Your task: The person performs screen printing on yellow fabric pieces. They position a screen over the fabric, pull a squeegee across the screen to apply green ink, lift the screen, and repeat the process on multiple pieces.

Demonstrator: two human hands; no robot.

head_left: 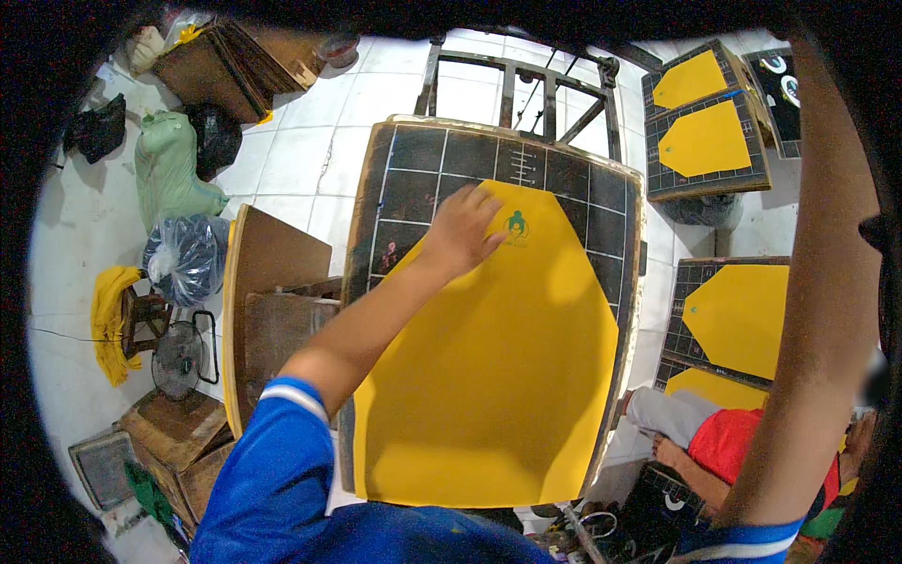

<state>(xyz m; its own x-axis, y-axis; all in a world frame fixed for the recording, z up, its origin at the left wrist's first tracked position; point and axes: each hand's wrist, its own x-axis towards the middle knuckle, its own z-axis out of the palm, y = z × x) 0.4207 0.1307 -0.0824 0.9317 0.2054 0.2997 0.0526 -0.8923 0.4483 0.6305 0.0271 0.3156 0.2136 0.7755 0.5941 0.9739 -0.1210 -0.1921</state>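
A large yellow apron-shaped cloth panel [493,376] lies flat on a black board [470,148] marked with white grid lines. Near the panel's narrow far end is a small green printed emblem [516,226]. My left hand [465,230] rests at the panel's upper left edge, just left of the emblem, fingers slightly bent and thumb apart, gripping nothing that I can see. My right forearm [799,310] stretches up along the right side, and its hand lies outside the picture.
More gridded boards with yellow panels [738,315] [705,139] stand at right. A person in a red shirt [723,446] sits at lower right. Left are a wooden board [282,258], a fan [178,359] and stuffed bags [185,258]. A metal frame [512,80] stands beyond the board.
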